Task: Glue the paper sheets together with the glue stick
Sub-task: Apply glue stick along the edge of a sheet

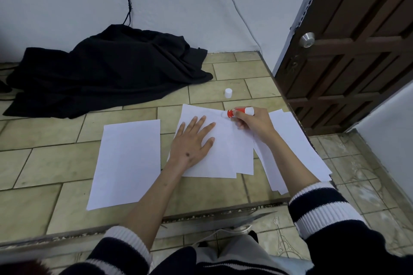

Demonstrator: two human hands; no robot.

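A tiled ledge (55,158) bears paper sheets (127,163), a white cap (228,92) (upright) and black cloth (107,69).

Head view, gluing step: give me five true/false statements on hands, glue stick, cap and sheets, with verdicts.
1. The left hand lies flat, fingers spread, on the middle stack of white paper sheets. True.
2. The right hand grips the red and white glue stick, its tip on the paper. True.
3. The small white cap is still on the glue stick. False: it stands on the tiled surface beyond the sheets.
4. The single white sheet on the left is under the left hand. False: it lies apart, untouched.
5. The black cloth covers the papers. False: it lies heaped near the wall.
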